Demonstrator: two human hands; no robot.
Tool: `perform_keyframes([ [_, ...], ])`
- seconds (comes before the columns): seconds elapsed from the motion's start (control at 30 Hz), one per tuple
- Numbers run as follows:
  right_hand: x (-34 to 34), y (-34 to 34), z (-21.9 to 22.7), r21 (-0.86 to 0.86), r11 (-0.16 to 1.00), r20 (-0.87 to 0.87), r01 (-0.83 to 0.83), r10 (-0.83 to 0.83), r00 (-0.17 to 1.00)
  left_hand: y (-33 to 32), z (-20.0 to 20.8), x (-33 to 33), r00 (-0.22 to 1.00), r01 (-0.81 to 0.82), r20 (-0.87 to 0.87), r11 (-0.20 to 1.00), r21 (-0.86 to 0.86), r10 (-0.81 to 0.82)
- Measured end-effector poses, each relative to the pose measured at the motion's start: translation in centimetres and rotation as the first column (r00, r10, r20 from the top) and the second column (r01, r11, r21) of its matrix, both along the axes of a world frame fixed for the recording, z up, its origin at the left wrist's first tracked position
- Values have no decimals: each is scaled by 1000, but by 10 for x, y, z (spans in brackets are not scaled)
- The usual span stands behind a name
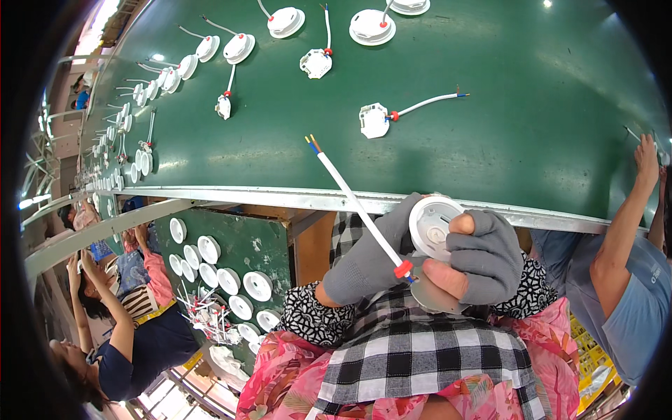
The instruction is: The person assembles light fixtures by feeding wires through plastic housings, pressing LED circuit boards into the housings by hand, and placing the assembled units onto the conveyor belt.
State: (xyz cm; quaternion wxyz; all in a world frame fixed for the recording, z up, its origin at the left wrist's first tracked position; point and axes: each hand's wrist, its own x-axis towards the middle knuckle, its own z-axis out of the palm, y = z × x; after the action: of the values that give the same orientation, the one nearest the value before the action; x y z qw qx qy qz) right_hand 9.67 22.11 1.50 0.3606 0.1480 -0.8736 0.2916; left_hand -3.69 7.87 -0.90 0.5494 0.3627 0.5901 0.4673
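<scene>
The right hand (486, 260), in a grey knit glove with bared fingertips, is clamped with its thumb on a flat round plate (432, 297), another fingertip against a white cup (428, 234) just above. The left hand (378, 245), gloved alike, lies behind the cup; its fingers are hidden, so I cannot tell its grip. A white cable (357, 203) with a red collar (403, 269) slants from the plate. All this is above a checked apron (413, 350), beside the metal-edged, glossy green bench (532, 126) bearing angular boards (374, 120) and round housings (372, 26). White rings (257, 285) cover a scuffed side table (262, 238); people flank the bench.
</scene>
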Motion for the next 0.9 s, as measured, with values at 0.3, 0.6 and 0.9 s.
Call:
perform_keyframes([
  [0.3,64,-1,-3,-987,159,-18,18,-227,974,-16,8,-23,940,-99,-329,995,-6,92],
  [0.6,99,7,-23,-987,-5,157,161,191,969,-27,-1,-29,884,13,-459,978,207,85],
  [0.9,63,16,26,-657,606,681,448,223,698,-13,23,-30,734,142,-671,990,-9,-111],
])
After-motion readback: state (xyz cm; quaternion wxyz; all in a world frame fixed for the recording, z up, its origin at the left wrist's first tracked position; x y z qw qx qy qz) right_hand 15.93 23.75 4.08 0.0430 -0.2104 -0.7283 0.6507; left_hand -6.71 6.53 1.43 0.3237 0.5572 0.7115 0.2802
